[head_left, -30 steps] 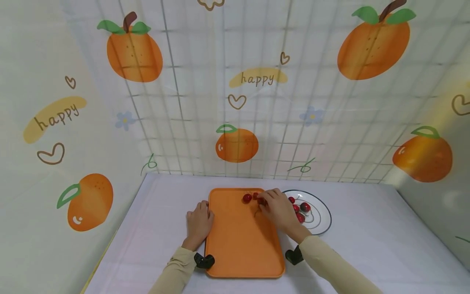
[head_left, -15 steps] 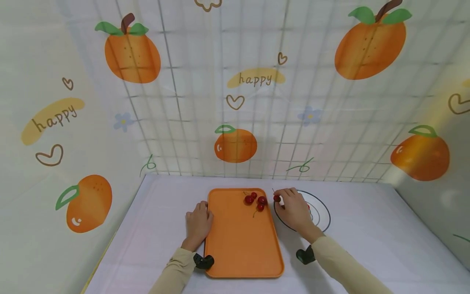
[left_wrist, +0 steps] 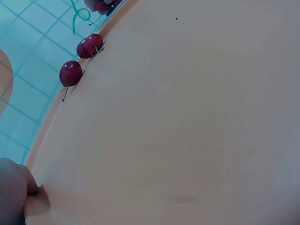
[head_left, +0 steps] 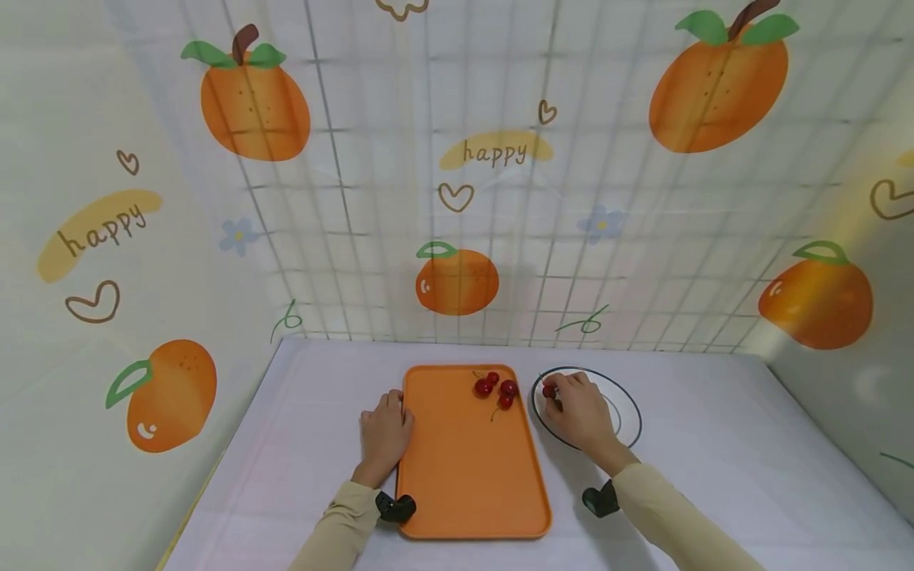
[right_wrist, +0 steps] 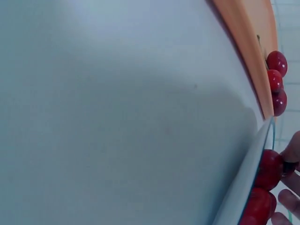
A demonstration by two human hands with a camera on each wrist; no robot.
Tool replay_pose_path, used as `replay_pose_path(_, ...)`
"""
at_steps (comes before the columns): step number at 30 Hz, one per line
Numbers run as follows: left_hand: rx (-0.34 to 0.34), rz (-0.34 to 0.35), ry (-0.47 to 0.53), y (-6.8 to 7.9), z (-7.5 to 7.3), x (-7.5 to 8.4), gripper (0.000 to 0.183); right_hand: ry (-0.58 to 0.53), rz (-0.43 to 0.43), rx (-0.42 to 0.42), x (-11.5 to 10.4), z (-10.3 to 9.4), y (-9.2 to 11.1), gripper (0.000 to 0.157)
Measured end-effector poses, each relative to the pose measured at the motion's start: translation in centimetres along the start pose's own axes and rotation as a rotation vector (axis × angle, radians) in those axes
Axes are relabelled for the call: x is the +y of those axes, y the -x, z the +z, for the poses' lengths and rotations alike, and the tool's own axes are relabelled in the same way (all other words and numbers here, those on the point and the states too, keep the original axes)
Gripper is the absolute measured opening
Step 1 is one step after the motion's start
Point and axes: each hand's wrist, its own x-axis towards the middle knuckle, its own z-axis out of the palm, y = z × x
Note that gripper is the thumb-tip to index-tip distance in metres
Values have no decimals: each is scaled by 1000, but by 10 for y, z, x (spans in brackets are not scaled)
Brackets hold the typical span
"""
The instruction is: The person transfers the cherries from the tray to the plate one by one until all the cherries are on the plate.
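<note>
My right hand [head_left: 584, 414] is over the left part of a white plate [head_left: 628, 412] with a dark rim line. Its thumb and fingers pinch a dark red cherry [head_left: 549, 391] just inside the rim. More cherries [right_wrist: 258, 206] lie in the plate beside the fingertips in the right wrist view, mostly hidden by the hand in the head view. With my left hand [head_left: 385, 432] I grip the left edge of an orange tray [head_left: 471, 476], the thumb along the rim. Several stemmed cherries [head_left: 483, 388] sit in the tray's far right corner.
The tray stands left of the plate, with a narrow gap between them, on a white-covered table [head_left: 714, 444]. A printed curtain [head_left: 378, 238] rises behind the table's back edge and along both sides.
My right hand has moved right from the tray's far corner to the plate, a cherry at its fingertips, and come down slightly into the plate. The left hand stays at the tray's edge.
</note>
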Motion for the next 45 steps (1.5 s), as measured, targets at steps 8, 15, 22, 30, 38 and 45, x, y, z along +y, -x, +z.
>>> replay_pose_path(8,27,19,-19,0,-4,4,21,32,43,-31,-2,2,-1,22)
replay_pose_path(15,24,13,-24,1,-4,3,22,30,78,-64,-4,6,-2,18)
replay_pose_path(22,25,17,-14,0,-2,3,22,47,87,-99,-4,6,0,22)
replay_pose_path(30,11,13,0,0,-2,2,23,27,79,-70,-5,3,0,21)
replay_pose_path(38,5,5,1,-1,-2,1,24,-24,42,-5,-5,5,-3,23)
replay_pose_path(45,13,7,2,0,-1,1,23,-8,-47,16,-14,5,-6,25)
